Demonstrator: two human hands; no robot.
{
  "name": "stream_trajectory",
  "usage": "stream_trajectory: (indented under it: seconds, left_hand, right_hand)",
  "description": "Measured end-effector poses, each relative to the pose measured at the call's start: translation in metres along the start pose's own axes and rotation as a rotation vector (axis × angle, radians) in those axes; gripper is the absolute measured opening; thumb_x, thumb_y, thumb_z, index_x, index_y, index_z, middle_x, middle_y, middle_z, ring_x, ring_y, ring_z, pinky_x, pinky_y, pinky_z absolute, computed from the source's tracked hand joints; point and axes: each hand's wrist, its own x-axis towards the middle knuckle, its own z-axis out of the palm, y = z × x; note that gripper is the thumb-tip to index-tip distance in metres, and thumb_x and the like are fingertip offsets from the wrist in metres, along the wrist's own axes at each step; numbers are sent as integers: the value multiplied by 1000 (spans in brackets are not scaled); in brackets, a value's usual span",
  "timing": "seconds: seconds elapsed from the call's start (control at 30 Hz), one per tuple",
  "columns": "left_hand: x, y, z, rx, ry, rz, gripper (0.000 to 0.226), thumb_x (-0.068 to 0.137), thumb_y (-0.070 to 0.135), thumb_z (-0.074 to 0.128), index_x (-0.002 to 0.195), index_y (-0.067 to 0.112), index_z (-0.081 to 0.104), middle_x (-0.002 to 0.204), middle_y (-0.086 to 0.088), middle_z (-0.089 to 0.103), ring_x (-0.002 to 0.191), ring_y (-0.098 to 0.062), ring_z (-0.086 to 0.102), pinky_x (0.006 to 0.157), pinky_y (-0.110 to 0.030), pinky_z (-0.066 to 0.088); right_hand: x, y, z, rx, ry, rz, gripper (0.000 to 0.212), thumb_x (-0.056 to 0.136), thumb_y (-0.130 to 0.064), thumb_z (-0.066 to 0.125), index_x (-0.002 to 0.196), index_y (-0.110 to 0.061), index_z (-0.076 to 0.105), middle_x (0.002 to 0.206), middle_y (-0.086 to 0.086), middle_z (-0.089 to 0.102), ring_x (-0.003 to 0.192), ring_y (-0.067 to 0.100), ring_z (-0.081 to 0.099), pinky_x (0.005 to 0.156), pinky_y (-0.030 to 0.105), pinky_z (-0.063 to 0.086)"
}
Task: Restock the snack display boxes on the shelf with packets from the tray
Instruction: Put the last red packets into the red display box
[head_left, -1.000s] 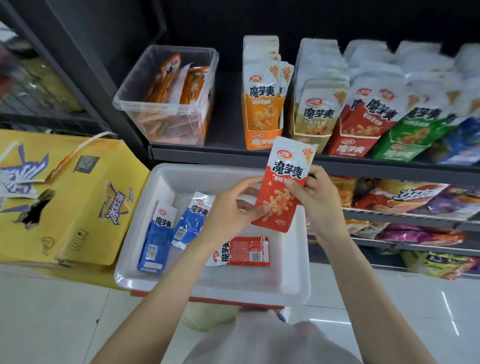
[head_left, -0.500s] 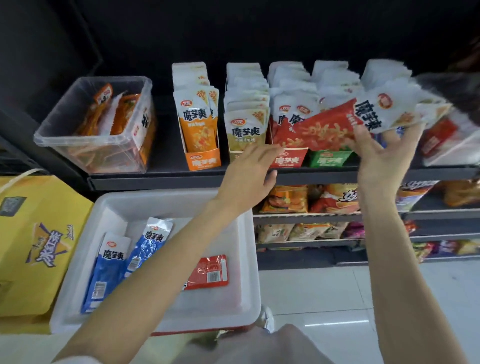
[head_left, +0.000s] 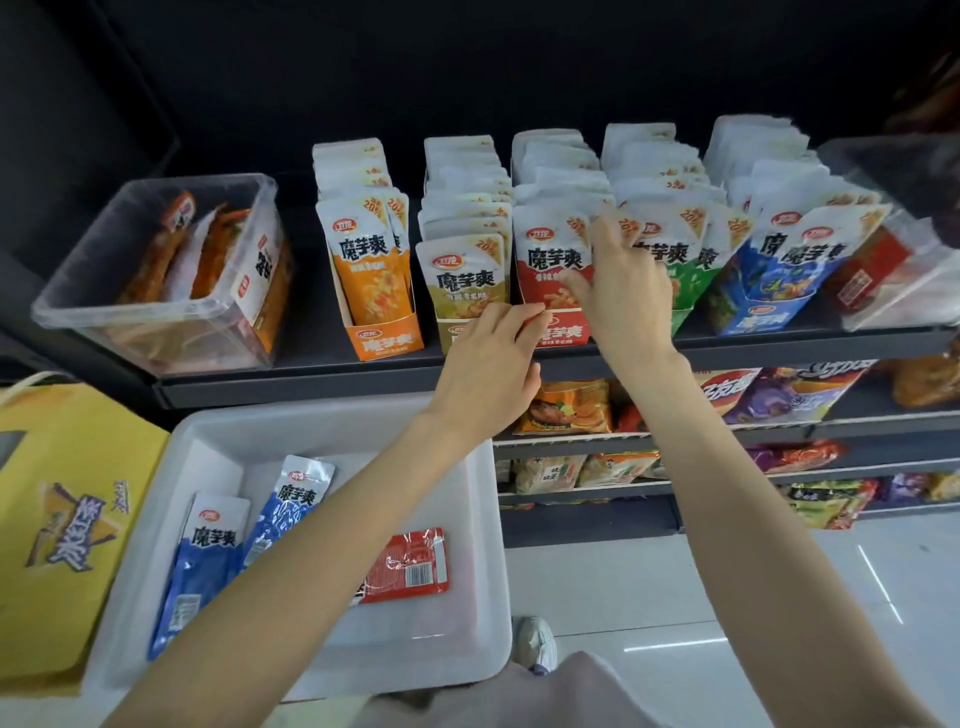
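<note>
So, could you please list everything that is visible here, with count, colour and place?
tray: one, white, lower left
blue packets: two, in tray, left part
red packet: one, in tray, face down
display boxes: five, orange, olive, red, green, blue, top shelf
clear bin: one, shelf left, orange packets inside
yellow carton: one, far left
snack bags: several, mixed colours, lower shelves
left hand: at red box front
right hand: on front red packet

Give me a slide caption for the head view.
Both hands seat a red packet in its red display box.
</note>
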Motion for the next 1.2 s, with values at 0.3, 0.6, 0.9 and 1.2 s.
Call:
stream_trajectory:
  seconds: [0.3, 0.6, 0.9, 1.2]
  left_hand:
    - [-21, -6, -6, -200, 118, 5, 40, 87, 22, 60, 126, 11, 58, 133, -7, 54, 123, -24, 46, 97, -29, 41]
    - [-171, -91, -3, -352, 49, -324, 31, 85, 33, 51, 110, 18, 60, 100, 5, 63, 97, -12, 52, 83, -19, 40]
    - [-236, -111, 28, -143, -700, -362, 64, 78, 45, 67, 133, 19, 46, 128, 0, 47, 119, -20, 43, 100, -32, 37]
    - [-229, -124, 35, -70, -533, -280, 43, 80, 27, 64, 121, 16, 54, 117, -5, 54, 112, -26, 50, 85, -35, 42]
  right_hand:
    - [-43, 3, 14, 350, 286, 136, 43, 88, -40, 64, 111, -4, 56, 98, 6, 64, 82, 15, 63, 64, 23, 49]
    - [-127, -66, 39, 624, -247, -97, 15, 89, -11, 64, 104, -11, 63, 101, -2, 63, 86, 3, 58, 76, 15, 52]
    - [-167, -148, 127, -213, -965, -686, 58, 81, -29, 71, 129, -12, 43, 125, 8, 50, 117, 29, 49, 90, 40, 43]
    - [-180, -146, 141, -294, -949, -666, 44, 89, -22, 58, 129, -10, 45, 121, 10, 55, 107, 30, 59, 79, 37, 45]
